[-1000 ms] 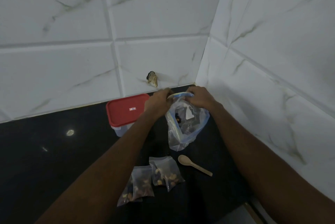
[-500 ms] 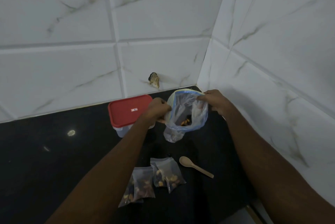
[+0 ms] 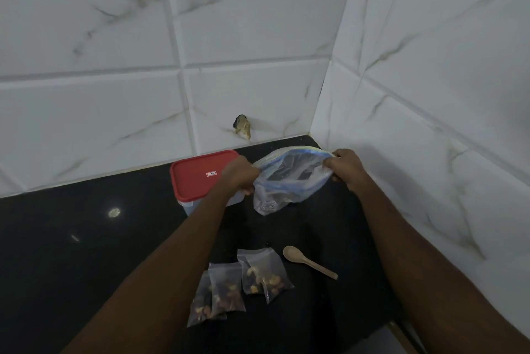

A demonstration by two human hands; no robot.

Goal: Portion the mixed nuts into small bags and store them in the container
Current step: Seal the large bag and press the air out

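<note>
A large clear zip bag (image 3: 286,181) with a blue seal strip hangs above the black counter, its mouth stretched wide. My left hand (image 3: 239,174) grips the mouth's left edge and my right hand (image 3: 345,166) grips its right edge. The bag's inside looks dark and I cannot make out nuts in it. Small clear bags filled with mixed nuts (image 3: 241,285) lie on the counter in front of me. A wooden spoon (image 3: 308,261) lies to their right. The container (image 3: 200,178) with a red lid stands shut behind my left hand.
White marble-patterned tiled walls (image 3: 430,95) meet in a corner just behind and to the right of the bag. A small brownish object (image 3: 243,130) sticks out of the back wall. The black counter (image 3: 71,239) stretches left; its front edge shows at bottom right.
The big bag's mouth went from pinched together to pulled wide open. My hands moved apart, and the bag lifted and tilted toward me.
</note>
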